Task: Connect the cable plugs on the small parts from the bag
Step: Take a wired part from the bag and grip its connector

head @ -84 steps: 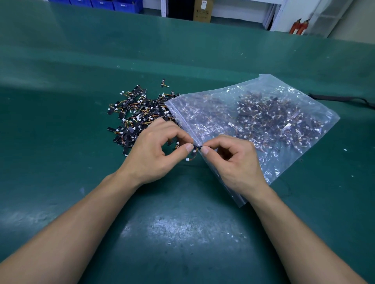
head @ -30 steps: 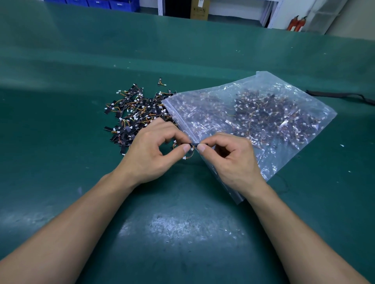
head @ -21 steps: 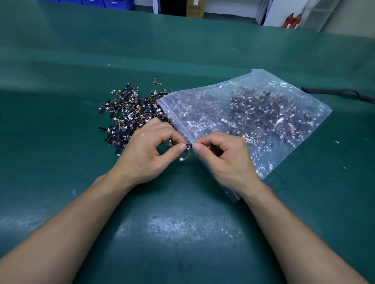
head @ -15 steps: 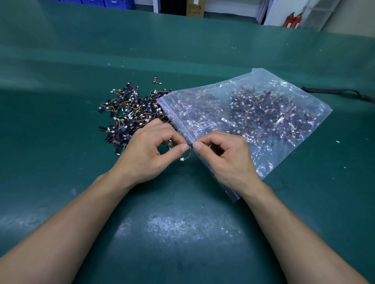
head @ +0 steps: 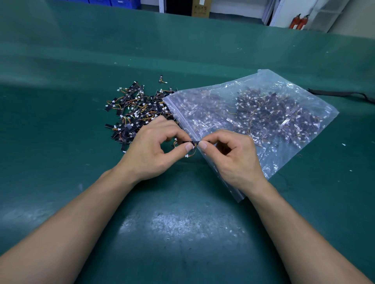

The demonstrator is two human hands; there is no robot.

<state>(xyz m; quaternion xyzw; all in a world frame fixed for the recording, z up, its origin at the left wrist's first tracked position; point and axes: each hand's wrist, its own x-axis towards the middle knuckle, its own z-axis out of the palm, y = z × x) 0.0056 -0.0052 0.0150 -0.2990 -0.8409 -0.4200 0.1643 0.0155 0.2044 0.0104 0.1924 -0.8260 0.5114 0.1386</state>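
Observation:
A small black strip part (head: pixel 194 141) with an orange cable and a white plug (head: pixel 186 155) is held between both hands over the green table. My left hand (head: pixel 154 150) pinches its left end between thumb and forefinger. My right hand (head: pixel 233 158) pinches the right end, resting on the edge of the clear plastic bag (head: pixel 253 119), which holds many more such parts. A loose pile of the same parts (head: pixel 138 111) lies just left of the bag's mouth, behind my left hand.
The green table mat (head: pixel 182 233) stretches wide in front and to the left. A black cable (head: pixel 345 94) lies at the far right. Blue bins (head: pixel 113 2), a cardboard box (head: pixel 199 8) and red extinguishers (head: pixel 298 21) stand beyond the table.
The hands have stayed pinching the part almost unmoved; the thumbs have drawn slightly closer together. The view has shifted a little.

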